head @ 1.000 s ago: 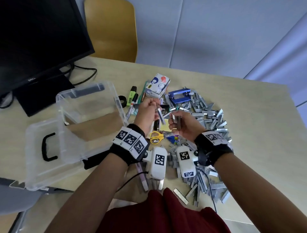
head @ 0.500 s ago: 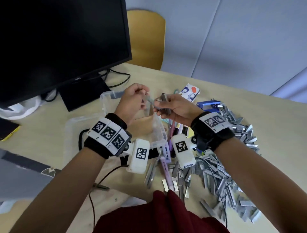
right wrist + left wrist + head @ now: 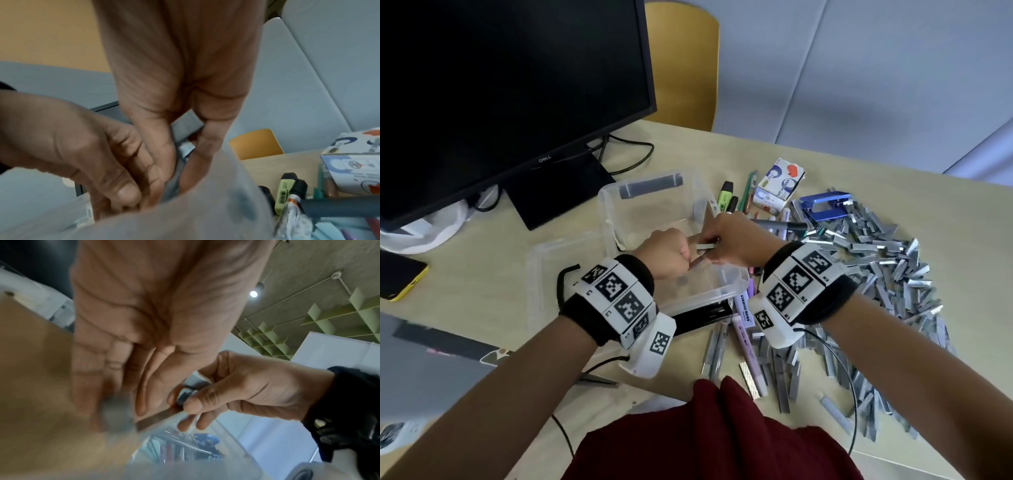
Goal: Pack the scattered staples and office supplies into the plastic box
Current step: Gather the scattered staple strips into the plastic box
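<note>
A clear plastic box (image 3: 640,186) stands open on the desk, its lid (image 3: 548,274) folded out to the left. Both hands are together over the box's near right corner. My right hand (image 3: 732,240) pinches a silver staple strip (image 3: 707,245) between thumb and fingers; the strip (image 3: 186,395) is plain in the left wrist view. My left hand (image 3: 671,255) is curled, knuckles up, with a darker staple strip (image 3: 697,264) sticking out from its fingers. A large heap of loose staple strips (image 3: 876,267) lies to the right of the box.
Right of the box lie a green highlighter (image 3: 726,193), a white tape box (image 3: 779,186), a blue stapler (image 3: 825,205) and pink pens (image 3: 748,346). A black monitor (image 3: 500,85) stands behind the box, a phone (image 3: 400,281) at the far left, a yellow chair (image 3: 681,61) beyond the desk.
Both hands carried staple strips from above the heap leftward and lowered them over the box. The head view swung left toward the monitor.
</note>
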